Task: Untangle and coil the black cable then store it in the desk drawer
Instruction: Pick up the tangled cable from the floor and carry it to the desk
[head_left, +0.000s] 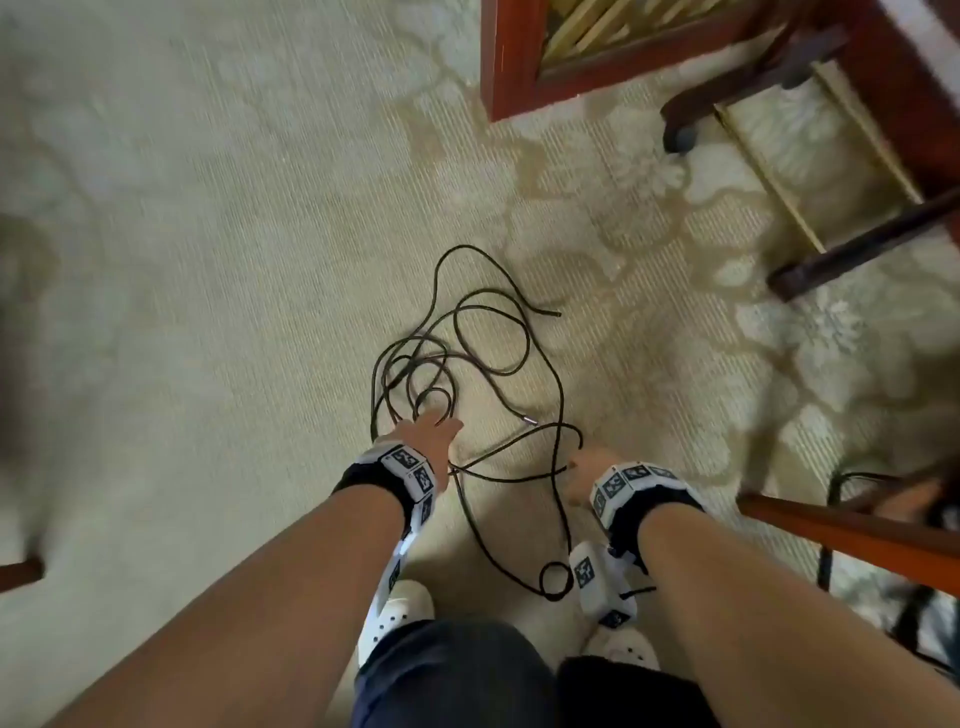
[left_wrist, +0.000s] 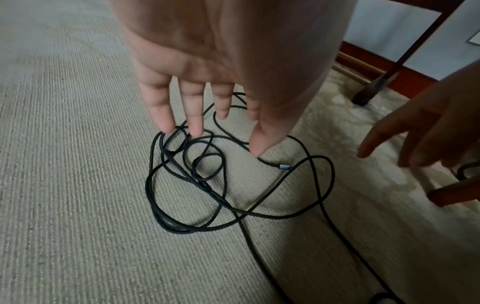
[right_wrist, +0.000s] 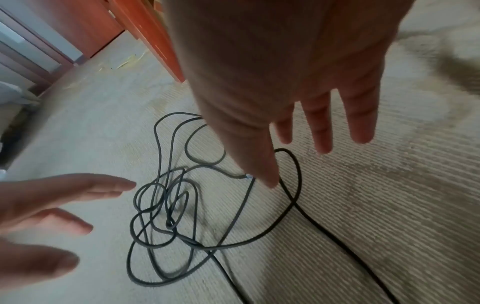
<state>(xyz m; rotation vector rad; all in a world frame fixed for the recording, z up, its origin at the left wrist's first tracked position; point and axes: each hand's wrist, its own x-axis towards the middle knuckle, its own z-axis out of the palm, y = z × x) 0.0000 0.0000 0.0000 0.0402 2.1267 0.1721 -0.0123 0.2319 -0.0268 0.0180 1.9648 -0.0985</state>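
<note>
The cable (head_left: 457, 364) lies tangled on the carpet (head_left: 208, 260), its knot directly under the left hand (head_left: 434, 428). Both hands are spread and hold nothing. The right hand (head_left: 584, 470) hovers nearer the metal plug end (left_wrist: 281, 166).

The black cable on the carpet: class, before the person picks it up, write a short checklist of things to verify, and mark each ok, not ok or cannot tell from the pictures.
1. Left hand free and open, fingers straight above the tangle: ok.
2. Right hand free, holding nothing: ok.
3. Black cable untangled: not ok; its loops cross one another on the carpet.
4. A cable end findable: ok; a metal plug lies exposed beside the loops.
5. Cable clear of the feet: cannot tell; one loop lies close to the white shoes.
6. Desk drawer open and ready: cannot tell; no drawer is in view.
</note>
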